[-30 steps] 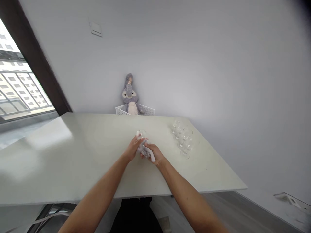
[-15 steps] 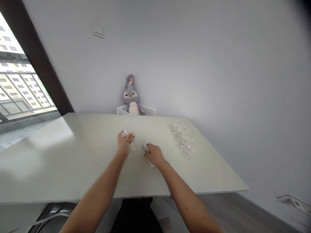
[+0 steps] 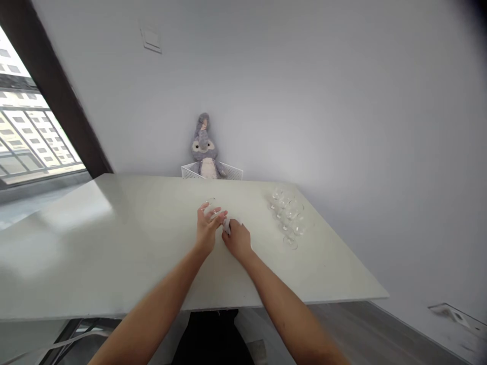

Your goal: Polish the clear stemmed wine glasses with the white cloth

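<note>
My left hand [image 3: 207, 228] is closed around the bowl of a clear stemmed glass [image 3: 209, 205], which it holds tilted above the middle of the table. Right beside it, my right hand [image 3: 238, 239] grips a bunched white cloth [image 3: 227, 225]. The cloth sits against the glass's stem end, mostly covered by the fingers, so I cannot tell how far it wraps around. To the right, several clear stemmed glasses [image 3: 292, 210] stand grouped close together.
The pale table [image 3: 125, 243] runs to a wall at the back. A grey plush toy [image 3: 205, 147] sits in a white basket [image 3: 234, 173] behind the far edge. A window with a railing is at the left. A switch [image 3: 151, 39] is on the wall.
My left hand has moved right with the glass, up to my right hand. The cloth in my right hand has been lifted slightly and now meets the glass. The grouped glasses stay put.
</note>
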A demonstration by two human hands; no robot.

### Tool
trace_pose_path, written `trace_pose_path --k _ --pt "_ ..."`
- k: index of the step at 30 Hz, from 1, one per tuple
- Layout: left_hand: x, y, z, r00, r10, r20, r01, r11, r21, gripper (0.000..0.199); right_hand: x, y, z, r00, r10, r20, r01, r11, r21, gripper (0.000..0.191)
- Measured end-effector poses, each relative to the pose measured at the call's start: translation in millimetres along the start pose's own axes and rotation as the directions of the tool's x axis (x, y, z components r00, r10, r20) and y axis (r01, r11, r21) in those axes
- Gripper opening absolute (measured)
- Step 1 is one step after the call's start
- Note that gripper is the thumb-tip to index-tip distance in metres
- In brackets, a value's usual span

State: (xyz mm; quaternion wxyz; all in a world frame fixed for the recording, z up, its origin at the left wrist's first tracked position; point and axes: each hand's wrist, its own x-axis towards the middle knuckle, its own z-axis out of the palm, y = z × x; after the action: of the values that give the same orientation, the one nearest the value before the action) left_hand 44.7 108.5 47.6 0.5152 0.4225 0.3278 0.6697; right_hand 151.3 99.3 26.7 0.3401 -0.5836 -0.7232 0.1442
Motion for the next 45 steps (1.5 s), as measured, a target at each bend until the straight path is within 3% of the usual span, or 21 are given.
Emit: trace_pose_path --k 2,3,5,7,9,12,14,16,19,23,25,28,31,34,36,40,45 --pt "0 9 -1.2 0.983 -0.068 0.173 0.074 0.997 -0.03 0.06 3 5 -11 0.981 0.085 0.175 -0.143 0.924 0.355 0.014" --pt "1 13 -2.9 0.959 -0.112 0.26 0.127 0.991 -0.039 0.061 2 8 -17 0.949 0.058 0.311 -0.223 0.82 0.527 0.014" --pt "3 18 -7.2 0.898 -0.187 0.399 0.225 0.973 -0.05 0.064 0 11 -25 0.831 -0.103 0.547 -0.407 0.557 0.724 0.02" --pt "6 20 -11.4 0.86 -0.211 0.465 0.275 0.959 -0.074 0.066 -2 12 -28 0.735 -0.232 0.637 -0.545 0.358 0.759 0.025" --pt "8 19 -14.0 0.873 -0.19 0.448 0.265 0.958 -0.111 0.063 -3 11 -27 0.736 -0.238 0.634 -0.585 0.248 0.772 0.027" --pt "11 15 -14.2 0.927 -0.155 0.341 0.209 0.97 -0.126 0.052 1 8 -19 0.811 -0.112 0.574 -0.549 0.195 0.813 0.028" --pt "12 11 -12.4 0.955 -0.133 0.264 0.168 0.979 -0.116 0.05 3 8 -14 0.868 0.002 0.497 -0.483 0.238 0.842 0.027" --pt "11 7 -9.6 0.979 -0.09 0.184 0.111 0.988 -0.11 0.05 5 9 -8 0.919 0.105 0.379 -0.392 0.342 0.854 0.024" --pt "7 0 -4.3 0.999 0.033 0.042 -0.03 0.996 -0.085 0.052 6 10 0 0.953 0.185 0.239 -0.3 0.476 0.827 0.02" --pt "1 -4 0.6 0.976 0.215 -0.037 -0.214 0.977 0.017 0.057 3 7 11 0.952 0.141 0.271 -0.304 0.377 0.875 0.029" --pt "1 -2 0.4 0.947 0.317 -0.051 -0.312 0.945 0.094 0.059 1 5 14 0.949 0.081 0.304 -0.312 0.381 0.87 0.032" --pt "4 4 -4.5 0.87 0.484 -0.095 -0.453 0.86 0.234 0.061 -2 2 11 0.959 -0.059 0.279 -0.18 0.632 0.754 0.037" --pt "9 9 -12.1 0.776 0.618 -0.121 -0.538 0.751 0.383 0.066 -4 4 3 0.981 -0.146 0.126 0.081 0.904 0.42 0.038" --pt "8 9 -14.3 0.71 0.702 -0.049 -0.614 0.652 0.445 0.065 -4 8 -5 0.987 -0.119 -0.107 0.124 0.991 0.04 0.032" --pt "2 3 -10.0 0.698 0.715 0.047 -0.663 0.62 0.419 0.064 -4 10 -8 0.972 -0.135 -0.192 0.125 0.99 -0.064 0.027" --pt "-15 -14 4.4 0.734 0.622 0.273 -0.679 0.657 0.328 0.064 -5 10 -4 0.964 -0.217 -0.154 0.219 0.976 -0.005 0.024" --pt "-19 -25 7.1 0.751 0.465 0.47 -0.654 0.622 0.43 0.069 -4 13 -2 0.99 -0.067 -0.127 0.092 0.975 0.203 0.016"
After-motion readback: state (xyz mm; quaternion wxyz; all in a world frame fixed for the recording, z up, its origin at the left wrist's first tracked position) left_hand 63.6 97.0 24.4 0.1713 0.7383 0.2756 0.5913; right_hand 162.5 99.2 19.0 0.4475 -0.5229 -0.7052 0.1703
